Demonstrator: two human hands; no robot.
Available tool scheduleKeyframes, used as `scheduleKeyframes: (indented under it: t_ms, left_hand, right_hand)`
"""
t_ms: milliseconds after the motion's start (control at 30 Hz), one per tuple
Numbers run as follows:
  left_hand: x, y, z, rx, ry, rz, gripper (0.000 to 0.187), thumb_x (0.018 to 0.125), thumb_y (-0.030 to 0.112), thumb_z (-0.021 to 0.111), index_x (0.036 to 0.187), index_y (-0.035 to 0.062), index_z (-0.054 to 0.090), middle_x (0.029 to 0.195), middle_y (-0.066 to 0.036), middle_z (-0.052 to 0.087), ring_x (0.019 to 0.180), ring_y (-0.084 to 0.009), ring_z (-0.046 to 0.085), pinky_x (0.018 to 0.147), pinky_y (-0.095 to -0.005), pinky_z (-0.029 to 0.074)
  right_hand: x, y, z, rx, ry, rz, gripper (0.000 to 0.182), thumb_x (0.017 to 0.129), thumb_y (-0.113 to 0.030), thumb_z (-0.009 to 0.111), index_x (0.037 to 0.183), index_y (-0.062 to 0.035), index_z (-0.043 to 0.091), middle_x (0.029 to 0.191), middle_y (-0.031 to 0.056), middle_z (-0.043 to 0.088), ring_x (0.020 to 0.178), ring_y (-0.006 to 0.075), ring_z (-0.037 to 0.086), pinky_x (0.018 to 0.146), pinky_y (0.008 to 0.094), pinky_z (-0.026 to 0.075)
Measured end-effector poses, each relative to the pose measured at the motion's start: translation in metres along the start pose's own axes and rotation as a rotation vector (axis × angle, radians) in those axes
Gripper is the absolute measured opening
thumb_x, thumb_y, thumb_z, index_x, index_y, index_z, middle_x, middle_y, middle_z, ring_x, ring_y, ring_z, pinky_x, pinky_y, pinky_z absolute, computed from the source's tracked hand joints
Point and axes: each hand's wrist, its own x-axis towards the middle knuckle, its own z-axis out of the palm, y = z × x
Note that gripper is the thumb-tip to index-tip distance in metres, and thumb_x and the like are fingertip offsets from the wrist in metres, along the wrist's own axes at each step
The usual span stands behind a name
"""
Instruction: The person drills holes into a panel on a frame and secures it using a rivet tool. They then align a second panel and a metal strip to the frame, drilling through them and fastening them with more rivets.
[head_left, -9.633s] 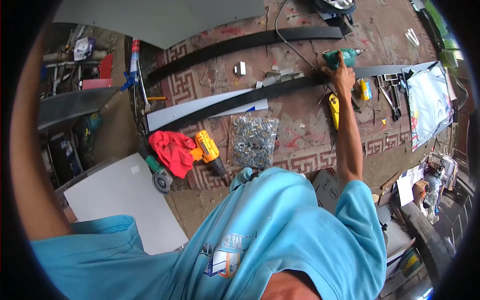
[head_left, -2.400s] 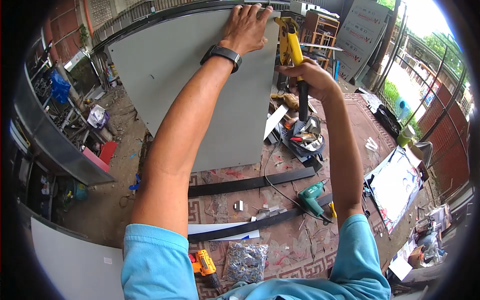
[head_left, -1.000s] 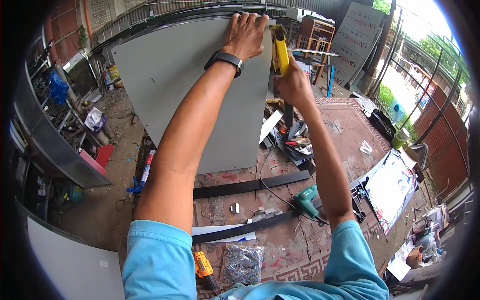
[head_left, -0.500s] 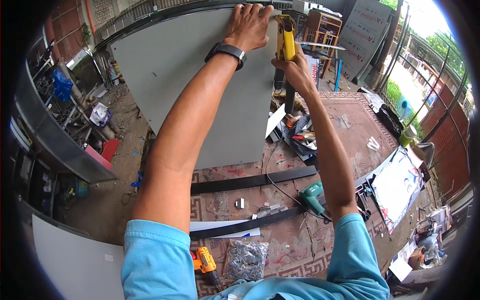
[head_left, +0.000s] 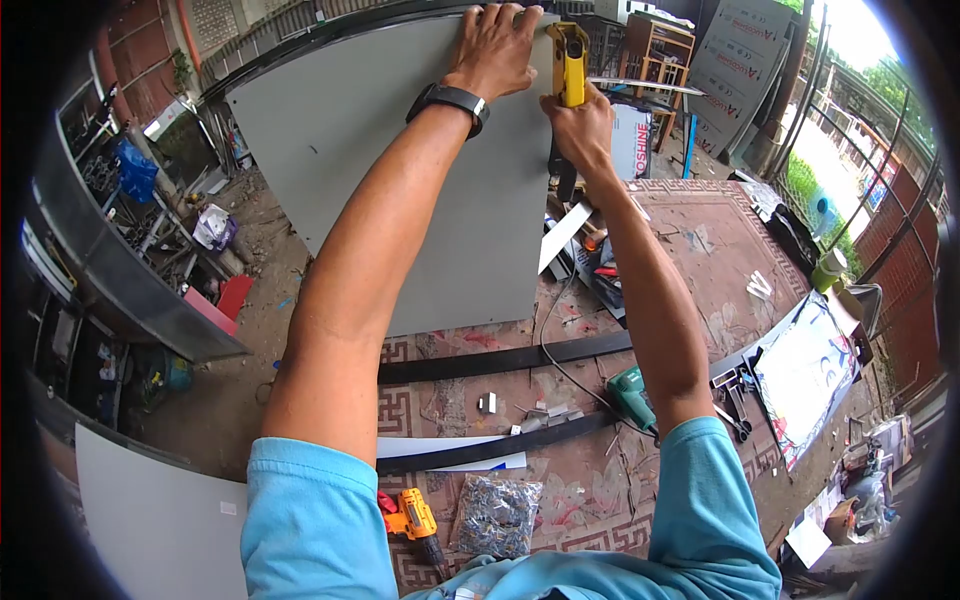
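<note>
A large grey panel (head_left: 400,200) stands in front of me, with a black strip (head_left: 290,45) along its top edge. My left hand (head_left: 495,50), with a black band at its wrist, has its fingers hooked over the top edge near the right corner, closed on the panel. Just right of that corner, my right hand (head_left: 582,125) is wrapped round the lower part of a yellow and black tool (head_left: 570,65). The tool is upright beside the panel's right edge; what its head touches is hard to make out.
Below lie black bars (head_left: 500,360), an orange drill (head_left: 411,515), a bag of screws (head_left: 497,514), a green power tool (head_left: 630,398) with a cable, and scissors (head_left: 738,425). A wooden shelf (head_left: 655,55) stands behind at the right.
My right hand and the yellow tool have shifted slightly, and the tool now looks more upright. The surroundings have moved a little right in view. My left hand stays at the panel's top edge.
</note>
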Motion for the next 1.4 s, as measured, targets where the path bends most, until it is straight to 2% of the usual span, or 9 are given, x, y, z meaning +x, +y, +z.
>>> scheduleKeyframes:
  t_ms: [300,433,533,667,967,1033,1200,1367,1400]
  left_hand:
    - [-0.022,0.026,0.001,-0.098,0.177,-0.026,0.073,0.066,0.011,0.07,0.131,0.0027,0.037,0.136,-0.02,0.037,0.125,-0.0369,0.034,0.105,-0.0522,0.024]
    - [-0.162,0.117,0.078,-1.18,-0.118,-0.386,0.11,0.057,0.024,0.074,0.14,-0.0078,0.009,0.143,-0.03,0.018,0.134,-0.042,0.018,0.112,-0.044,0.014]
    - [-0.12,0.132,-0.001,-1.204,-0.071,-0.621,0.081,0.059,0.023,0.078,0.124,-0.0041,0.037,0.119,-0.022,0.051,0.108,-0.0319,0.052,0.088,-0.0405,0.043]
    - [-0.095,0.138,0.03,-1.268,-0.115,-0.855,0.039,0.065,0.018,0.072,0.094,-0.0019,0.053,0.079,-0.017,0.059,0.077,-0.0319,0.059,0.07,-0.0395,0.047]
    - [-0.182,0.2,0.009,-0.948,0.04,-0.24,0.065,0.072,0.036,0.07,0.119,-0.0023,0.046,0.09,-0.022,0.059,0.082,-0.041,0.059,0.075,-0.0454,0.048]
    - [-0.254,0.252,-0.03,-1.023,-0.544,-0.331,0.091,0.07,0.049,0.071,0.132,-0.0015,0.027,0.098,-0.025,0.059,0.091,-0.0433,0.059,0.074,-0.0471,0.049]
    - [-0.391,0.398,-0.122,-1.556,-0.933,-0.403,0.087,0.072,0.052,0.07,0.129,-0.001,0.03,0.105,-0.024,0.058,0.096,-0.0436,0.058,0.079,-0.0444,0.049]
    - [-0.483,0.456,-0.208,-1.585,-1.171,-0.521,0.073,0.073,0.047,0.07,0.125,0.0025,0.045,0.114,-0.022,0.058,0.105,-0.0343,0.057,0.087,-0.0394,0.047]
    - [-0.483,0.435,-0.211,-1.625,-1.262,-0.588,0.068,0.073,0.045,0.07,0.123,0.0028,0.049,0.113,-0.022,0.058,0.104,-0.033,0.058,0.087,-0.0385,0.047]
  right_hand:
    - [-0.006,-0.008,-0.002,-0.132,0.07,-0.012,0.03,0.071,-0.023,0.059,0.092,-0.0019,0.057,0.086,0.0263,0.061,0.087,0.0445,0.057,0.077,0.0471,0.046]
    - [-0.009,-0.009,-0.001,0.013,0.051,-0.067,0.027,0.071,-0.017,0.056,0.093,-0.0007,0.056,0.087,0.0266,0.061,0.086,0.0443,0.057,0.075,0.0452,0.046]
    - [-0.003,-0.002,0.001,0.026,0.076,-0.173,0.025,0.072,-0.011,0.056,0.093,0.0008,0.056,0.082,0.0249,0.061,0.08,0.0422,0.059,0.072,0.0422,0.046]
    - [-0.002,-0.004,0.002,0.011,0.064,-0.08,0.021,0.072,-0.012,0.06,0.086,0.002,0.056,0.074,0.0207,0.061,0.07,0.0351,0.061,0.067,0.0405,0.047]
    - [-0.113,0.045,-0.06,-0.025,0.081,0.022,0.024,0.078,-0.02,0.064,0.08,0.002,0.055,0.066,0.0112,0.057,0.061,0.0217,0.055,0.058,0.0352,0.043]
    - [-0.194,0.053,-0.107,0.119,-0.091,0.291,0.023,0.078,-0.019,0.064,0.081,0.0018,0.056,0.068,0.0074,0.057,0.065,0.0132,0.055,0.057,0.0304,0.043]
    - [-0.353,0.067,-0.216,-0.345,-0.722,0.48,0.041,0.073,-0.018,0.073,0.105,-0.0009,0.054,0.076,0.007,0.062,0.065,0.0163,0.06,0.053,0.0308,0.047]
    - [-0.446,0.035,-0.313,-0.557,-0.748,0.972,0.063,0.066,-0.009,0.072,0.124,-0.0078,0.047,0.076,0.0128,0.062,0.064,0.0206,0.062,0.048,0.0331,0.047]
    - [-0.489,0.057,-0.334,-0.814,-0.719,0.668,0.07,0.066,-0.02,0.073,0.128,-0.0115,0.043,0.084,0.0229,0.064,0.078,0.0344,0.064,0.065,0.0407,0.05]
